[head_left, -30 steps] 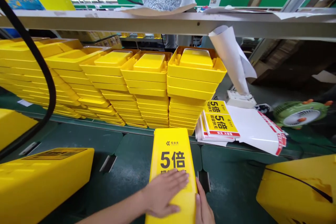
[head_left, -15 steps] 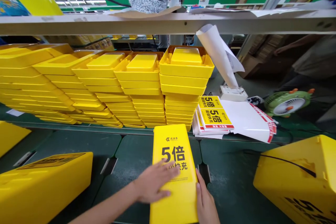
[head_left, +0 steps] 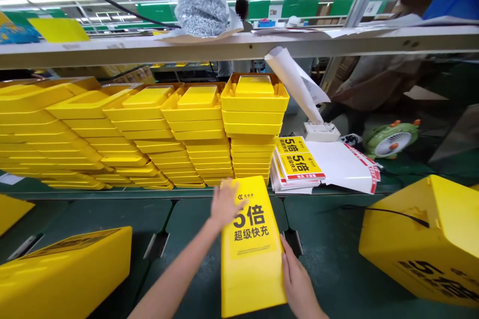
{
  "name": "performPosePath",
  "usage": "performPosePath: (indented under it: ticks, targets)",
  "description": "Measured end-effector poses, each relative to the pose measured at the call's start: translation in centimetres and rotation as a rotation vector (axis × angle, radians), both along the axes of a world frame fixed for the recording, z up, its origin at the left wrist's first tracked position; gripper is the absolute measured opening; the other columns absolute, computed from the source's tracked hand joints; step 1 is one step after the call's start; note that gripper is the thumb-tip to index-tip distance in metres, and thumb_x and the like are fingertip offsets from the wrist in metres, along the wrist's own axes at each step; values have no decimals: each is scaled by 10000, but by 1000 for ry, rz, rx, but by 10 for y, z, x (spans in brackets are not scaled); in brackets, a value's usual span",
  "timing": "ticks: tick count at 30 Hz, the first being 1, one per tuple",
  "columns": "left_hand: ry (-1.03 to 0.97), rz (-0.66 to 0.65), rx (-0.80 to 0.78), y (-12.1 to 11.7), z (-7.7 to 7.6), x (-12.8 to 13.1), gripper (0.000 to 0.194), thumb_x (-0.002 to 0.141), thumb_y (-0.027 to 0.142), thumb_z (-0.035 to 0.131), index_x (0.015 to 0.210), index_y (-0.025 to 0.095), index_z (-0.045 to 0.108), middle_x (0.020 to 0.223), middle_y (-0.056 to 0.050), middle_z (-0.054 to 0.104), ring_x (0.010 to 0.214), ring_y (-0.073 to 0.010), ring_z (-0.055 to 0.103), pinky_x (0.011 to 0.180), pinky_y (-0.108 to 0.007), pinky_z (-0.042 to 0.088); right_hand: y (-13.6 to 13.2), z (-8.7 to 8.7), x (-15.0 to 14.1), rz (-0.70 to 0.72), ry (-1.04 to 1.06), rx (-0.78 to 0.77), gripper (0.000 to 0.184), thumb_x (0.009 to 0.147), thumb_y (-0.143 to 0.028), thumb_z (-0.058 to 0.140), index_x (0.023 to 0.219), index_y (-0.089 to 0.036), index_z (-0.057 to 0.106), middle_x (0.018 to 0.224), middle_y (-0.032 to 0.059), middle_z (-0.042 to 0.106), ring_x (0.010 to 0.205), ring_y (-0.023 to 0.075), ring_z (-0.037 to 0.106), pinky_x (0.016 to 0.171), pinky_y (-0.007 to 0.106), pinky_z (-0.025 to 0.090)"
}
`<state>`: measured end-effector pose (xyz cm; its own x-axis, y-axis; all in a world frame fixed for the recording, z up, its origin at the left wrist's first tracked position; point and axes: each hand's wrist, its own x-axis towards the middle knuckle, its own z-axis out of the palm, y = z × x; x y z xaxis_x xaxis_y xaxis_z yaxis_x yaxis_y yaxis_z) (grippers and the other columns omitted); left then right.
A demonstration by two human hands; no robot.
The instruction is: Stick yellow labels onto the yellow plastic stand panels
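- The yellow plastic panel lies flat on the counter, printed with black "5倍" characters; the left hand is over its upper left corner, touching it, with the fingers spread wide.
- The right hand lies against the panel's right edge, fingers together; whether it grips cannot be told.
- Stacks of yellow plastic trays stand in rows just beyond the panel.
- A clear bag of small silver screws sits on brown paper on the overhead shelf.
- A pile of printed yellow cards and white sheets lie right of the stacks.
- Yellow boxes sit on either side of the panel on the dark green counter.
- A green desk fan sits farther right.
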<state>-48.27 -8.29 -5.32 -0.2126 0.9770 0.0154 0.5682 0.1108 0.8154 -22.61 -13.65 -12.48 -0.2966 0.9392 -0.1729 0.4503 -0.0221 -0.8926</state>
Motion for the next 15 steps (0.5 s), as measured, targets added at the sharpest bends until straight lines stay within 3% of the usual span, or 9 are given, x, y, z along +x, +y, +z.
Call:
performPosePath:
  ticks: [1, 2, 4, 6, 7, 9, 11, 13, 15]
  targets:
    - [-57, 117, -10, 15, 2, -21, 893, 656, 705, 532, 1342, 156, 369, 1507, -111, 64, 1345, -342, -171, 1067, -538, -161, 5, 2, -2, 5, 25, -23, 549, 883, -516, 292, 1375, -271, 315, 1350, 75, 474, 1171, 230, 512, 927, 349, 473]
    - [-129, 197, -17, 29, 3, -36, 898, 670, 708, 506, 1332, 116, 369, 1497, -156, 99, 1346, -369, -140, 1070, -569, -110, 11, 5, -6, 10, 73, -60, 558, 873, -523, 321, 1367, -265, 324, 1361, 77, 461, 1190, 232, 495, 952, 356, 456]
    - [-314, 258, -21, 49, 2, -48, 809, 745, 709, 352, 1230, 72, 468, 1399, -233, 343, 1341, -411, 142, 1069, -595, 133, 29, 13, -17, 36, 256, -192, 614, 828, -528, 439, 1359, -246, 316, 1375, 91, 440, 1184, 241, 501, 959, 370, 453]
    - [-521, 250, -10, 54, -2, -38, 782, 787, 690, 199, 1073, 60, 564, 1162, -251, 580, 1154, -408, 478, 940, -564, 384, 47, 23, -28, 96, 495, -328, 746, 739, -493, 600, 1355, -214, 285, 1339, 124, 476, 1109, 259, 561, 914, 390, 486]
    - [-617, 244, 4, 51, -4, -30, 778, 791, 682, 167, 1005, 62, 587, 1043, -240, 639, 1025, -392, 575, 855, -540, 455, 53, 28, -32, 132, 598, -366, 807, 697, -464, 658, 1353, -203, 268, 1304, 133, 510, 1062, 264, 590, 892, 403, 498]
    - [-767, 269, 54, 37, -3, -15, 720, 780, 677, 221, 911, 78, 599, 877, -199, 682, 831, -354, 646, 735, -494, 512, 58, 37, -35, 203, 714, -387, 881, 653, -409, 716, 1355, -207, 224, 1231, 125, 572, 995, 265, 623, 865, 427, 508]
    - [-847, 366, 148, 12, 4, -7, 599, 752, 661, 335, 842, 124, 584, 764, -121, 682, 726, -300, 651, 683, -434, 524, 57, 46, -32, 207, 694, -347, 850, 671, -410, 700, 1348, -229, 217, 1224, 102, 577, 1007, 250, 616, 868, 412, 500]
    - [-879, 506, 262, -22, 11, -1, 495, 732, 636, 387, 815, 176, 553, 712, -40, 653, 695, -244, 634, 669, -372, 516, 55, 56, -29, 155, 521, -236, 654, 744, -485, 595, 1294, -255, 326, 1168, 66, 609, 984, 234, 614, 852, 386, 484]
    - [-795, 622, 377, -64, 10, 10, 424, 765, 587, 358, 888, 222, 535, 834, -8, 643, 831, -237, 615, 749, -366, 500, 57, 66, -33, 64, 301, -70, 457, 809, -571, 437, 1135, -258, 504, 992, 41, 664, 909, 236, 613, 832, 380, 447]
